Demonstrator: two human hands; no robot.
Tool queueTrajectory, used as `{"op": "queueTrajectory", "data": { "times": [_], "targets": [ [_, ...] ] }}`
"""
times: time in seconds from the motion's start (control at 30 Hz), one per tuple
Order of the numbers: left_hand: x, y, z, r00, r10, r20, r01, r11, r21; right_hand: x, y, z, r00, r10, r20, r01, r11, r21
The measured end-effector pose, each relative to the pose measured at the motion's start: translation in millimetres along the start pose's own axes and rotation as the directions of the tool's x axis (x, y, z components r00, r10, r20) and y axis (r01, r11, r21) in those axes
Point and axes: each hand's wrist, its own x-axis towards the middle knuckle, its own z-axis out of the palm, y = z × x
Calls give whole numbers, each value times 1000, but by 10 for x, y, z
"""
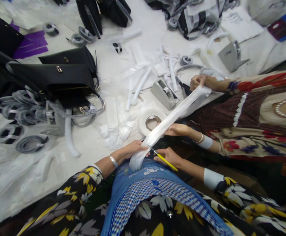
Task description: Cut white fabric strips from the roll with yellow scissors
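Note:
My left hand (133, 149) is closed on the near end of a long white strip (168, 119) of thin, soft-looking material. A loose end of the strip hangs below these fingers over my blue apron. In my right hand (169, 158) are yellow-handled scissors (166, 160), their thin blades lying across the strip beside my left fingers. A co-worker to the right grips the strip's far end with one hand (199, 82). The co-worker's other hand (178, 130) is at the strip's middle. Just behind the strip lies a roll of white tape (144, 123).
Grey tape dispensers (166, 93) stand behind the strip and at the right (231, 55). Black handbags (54, 75) and coiled wrapped straps (32, 144) occupy the table's left. White tubes (143, 83) and plastic scraps lie mid-table. More wrapped bags (197, 19) sit at the back.

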Motion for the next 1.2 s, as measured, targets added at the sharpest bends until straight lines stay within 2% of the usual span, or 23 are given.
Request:
{"op": "queueTrajectory", "data": {
  "times": [0.2, 0.3, 0.43, 0.53, 0.67, 0.87, 1.1, 1.2],
  "targets": [
    [-23, 0, -38, 999, 44, -24, -44, 999, -12, 201, -50, 13, 998, -53, 20, 52, 998, 45],
    [-44, -8, -65, 999, 37, -8, -37, 999, -5, 136, -65, 40, 999, -50, 0, 50, 996, 72],
    [-64, -34, -1, 999, 39, 10, -38, 999, -28, -3, -87, 13, 1000, -24, -1, 24, 999, 30],
    [-64, -34, 15, 999, 52, -5, -52, 998, -38, 74, -99, 6, 1000, -10, 18, 10, 1000, 18],
    [-49, -27, -59, 997, 78, -3, -78, 997, -23, 209, -66, 63, 999, -41, -1, 41, 996, 85],
    [-50, -70, -78, 997, 73, 41, -73, 997, -3, 47, -33, 71, 998, -54, -32, 54, 999, -4],
    [-78, -33, -96, 997, 71, -14, -71, 997, 1, 227, -144, 53, 998, -64, 3, 64, 997, 35],
    [-100, -8, -77, 998, 59, 12, -59, 998, -2, 145, -134, 44, 998, -66, -17, 66, 998, 11]
  ]
}}
